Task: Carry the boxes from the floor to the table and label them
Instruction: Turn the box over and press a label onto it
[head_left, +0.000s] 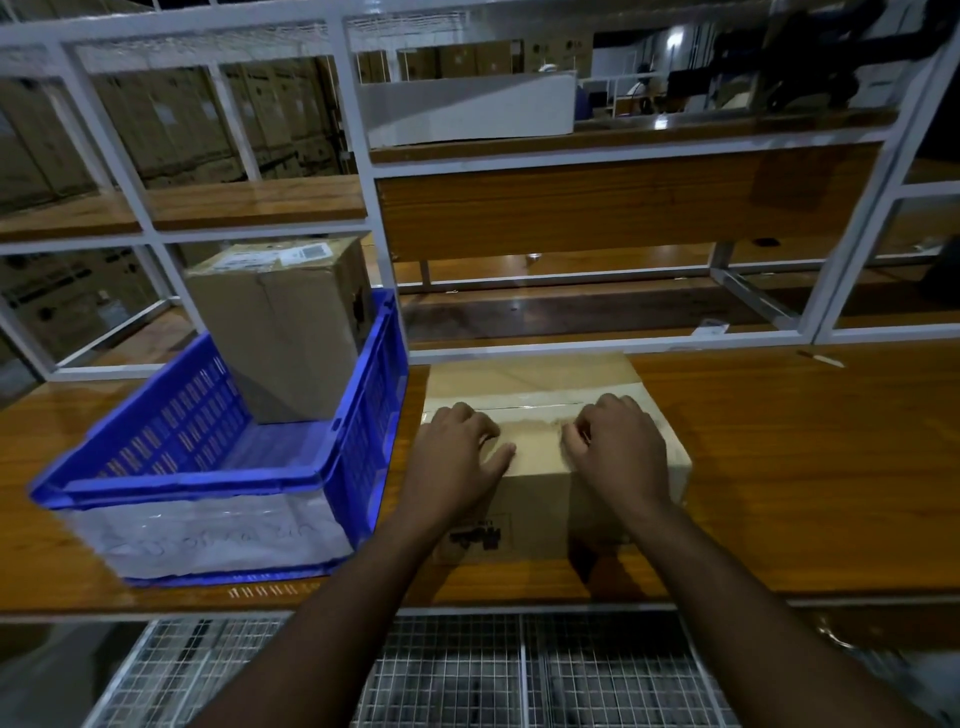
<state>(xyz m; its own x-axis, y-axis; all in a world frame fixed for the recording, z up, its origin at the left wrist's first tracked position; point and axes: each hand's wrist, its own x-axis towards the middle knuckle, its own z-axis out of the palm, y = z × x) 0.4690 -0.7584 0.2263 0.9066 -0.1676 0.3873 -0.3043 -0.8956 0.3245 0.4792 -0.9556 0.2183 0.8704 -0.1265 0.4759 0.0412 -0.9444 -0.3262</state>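
A taped cardboard box (535, 376) lies on the wooden table (779, 441) right in front of me. Both hands are on its top, near the front edge. My left hand (457, 452) presses down with bent fingers and its thumb stretched out to the right. My right hand (618, 447) has its fingers curled, and thumb and forefinger pinch the end of a brownish tape strip (530, 427) that runs between the two hands. A second cardboard box (280, 322), with a white label (306, 253) on top, stands in a blue plastic crate (208, 480) to the left.
A white metal frame (358, 130) with wooden shelves rises behind the table. A small pen-like object (821, 358) lies at the table's far right. Wire mesh (467, 670) sits below the front edge. Stacked cartons fill the dark background.
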